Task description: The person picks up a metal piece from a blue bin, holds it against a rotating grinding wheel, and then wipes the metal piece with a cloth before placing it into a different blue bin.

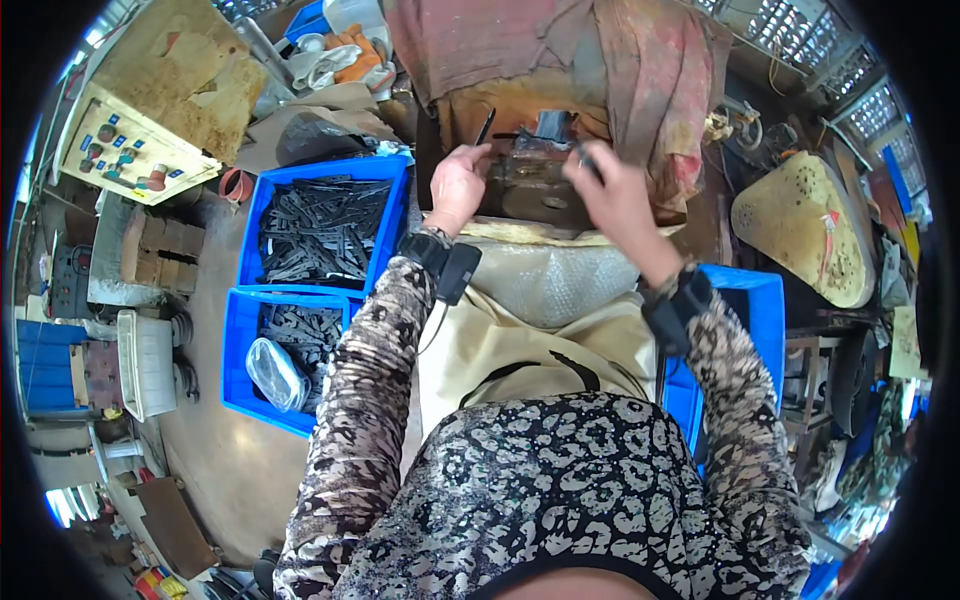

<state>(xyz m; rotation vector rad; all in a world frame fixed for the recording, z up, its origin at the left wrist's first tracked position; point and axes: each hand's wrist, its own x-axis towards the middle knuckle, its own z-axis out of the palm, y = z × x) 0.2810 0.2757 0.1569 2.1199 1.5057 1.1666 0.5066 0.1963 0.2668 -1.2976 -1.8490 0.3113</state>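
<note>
Pinched between the thumb and fingers of my left hand (458,190) is a thin dark strip (486,125), its end pointing up and away from me. To the right, my right hand (612,195) is closed, slightly blurred, with something small and dark at its fingers that I cannot make out. Both hands are over the front of a dark, worn metal work fixture (545,200). At the back of the fixture, between the hands, stands a shiny grey metal block (555,126).
Two blue bins of dark flat pieces, the far bin (246,225) and the near bin (229,350), stand left; a clear plastic bag (278,374) lies in the near one. Another blue bin (765,300) is beside my right forearm. Stained cloth (500,45) hangs behind the fixture.
</note>
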